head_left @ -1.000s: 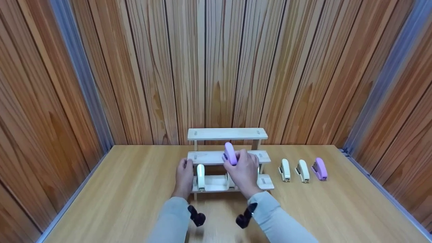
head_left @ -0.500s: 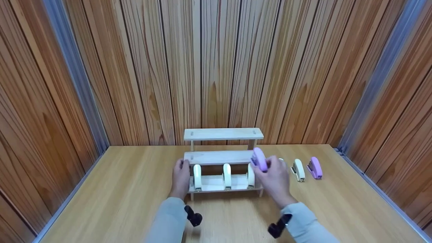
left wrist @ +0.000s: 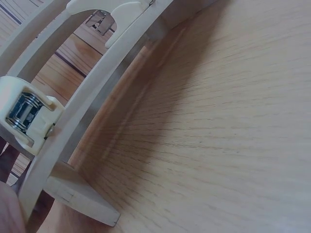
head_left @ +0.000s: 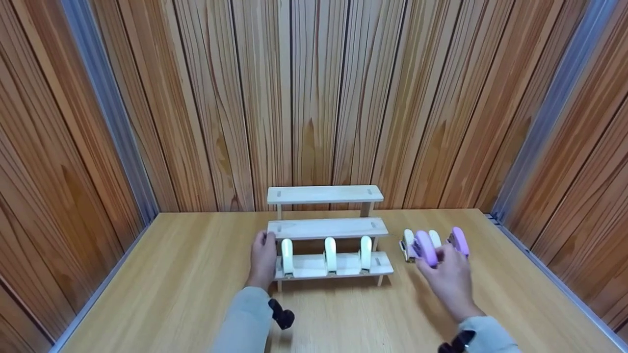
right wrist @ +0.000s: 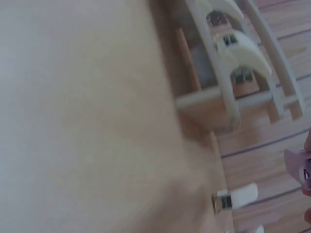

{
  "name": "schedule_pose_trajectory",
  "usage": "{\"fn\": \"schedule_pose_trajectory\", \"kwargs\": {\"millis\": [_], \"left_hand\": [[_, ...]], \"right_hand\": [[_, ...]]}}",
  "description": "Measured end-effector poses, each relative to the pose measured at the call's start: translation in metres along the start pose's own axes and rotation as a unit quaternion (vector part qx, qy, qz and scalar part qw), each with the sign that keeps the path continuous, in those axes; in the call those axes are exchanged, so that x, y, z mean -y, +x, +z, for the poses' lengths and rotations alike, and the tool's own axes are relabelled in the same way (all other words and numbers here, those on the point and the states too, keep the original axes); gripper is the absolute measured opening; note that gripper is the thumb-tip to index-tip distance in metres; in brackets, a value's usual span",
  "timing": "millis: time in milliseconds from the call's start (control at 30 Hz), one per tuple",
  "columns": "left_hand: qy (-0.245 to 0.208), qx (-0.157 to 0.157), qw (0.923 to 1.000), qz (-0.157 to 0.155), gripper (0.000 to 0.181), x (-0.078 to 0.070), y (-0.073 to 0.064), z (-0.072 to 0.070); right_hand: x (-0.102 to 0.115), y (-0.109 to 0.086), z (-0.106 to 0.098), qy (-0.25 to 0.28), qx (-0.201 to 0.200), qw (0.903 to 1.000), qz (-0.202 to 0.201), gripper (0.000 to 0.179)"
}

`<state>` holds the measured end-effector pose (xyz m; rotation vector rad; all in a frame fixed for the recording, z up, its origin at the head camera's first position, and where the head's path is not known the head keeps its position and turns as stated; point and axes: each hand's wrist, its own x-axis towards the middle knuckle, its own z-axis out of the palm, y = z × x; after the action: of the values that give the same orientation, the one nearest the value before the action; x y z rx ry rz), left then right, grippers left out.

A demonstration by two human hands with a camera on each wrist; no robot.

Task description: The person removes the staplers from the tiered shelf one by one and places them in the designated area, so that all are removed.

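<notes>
A purple stapler (head_left: pixel 426 248) is pinched in my right hand (head_left: pixel 449 279), raised in front of the staplers at the table's right. The right wrist view catches only an edge of this purple stapler (right wrist: pixel 297 165), beside the fingers. My left hand (head_left: pixel 262 257) holds the left side of a three-tier wooden display rack (head_left: pixel 326 228); part of that hand (left wrist: pixel 8 211) shows by the lowest board in the left wrist view. Three cream staplers stand upright along the bottom tier: left (head_left: pixel 287 257), middle (head_left: pixel 330 256) and right (head_left: pixel 366 254).
To the rack's right stand a cream stapler (head_left: pixel 407 245), another cream stapler (head_left: pixel 434 239) partly hidden behind the held one, and a purple stapler (head_left: pixel 459 240). Wood-patterned walls (head_left: pixel 314 98) enclose the wooden table (head_left: pixel 206 255) at the back and sides.
My right hand has carried the purple stapler rightward from the rack's middle tier to over the staplers on the table. My left hand stays at the rack's left side.
</notes>
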<state>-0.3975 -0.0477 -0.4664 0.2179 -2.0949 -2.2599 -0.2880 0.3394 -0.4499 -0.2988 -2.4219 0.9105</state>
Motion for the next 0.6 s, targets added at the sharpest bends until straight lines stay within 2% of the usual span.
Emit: {"fn": "schedule_pose_trajectory", "kwargs": {"millis": [233, 433, 600], "left_hand": [[0.002, 0.002, 1.0, -0.004, 0.04, 0.0, -0.001, 0.001], [0.008, -0.01, 0.9999, 0.003, 0.034, 0.0, 0.0, 0.002], [0.008, -0.014, 0.9998, 0.007, 0.031, 0.0, 0.0, 0.002]], "right_hand": [[-0.041, 0.002, -0.029, -0.007, 0.039, 0.9985, 0.039, 0.043], [-0.077, 0.005, -0.052, -0.003, 0.057, 0.9957, 0.072, 0.048], [-0.098, 0.011, -0.066, 0.01, 0.084, 0.9877, 0.131, 0.055]]}}
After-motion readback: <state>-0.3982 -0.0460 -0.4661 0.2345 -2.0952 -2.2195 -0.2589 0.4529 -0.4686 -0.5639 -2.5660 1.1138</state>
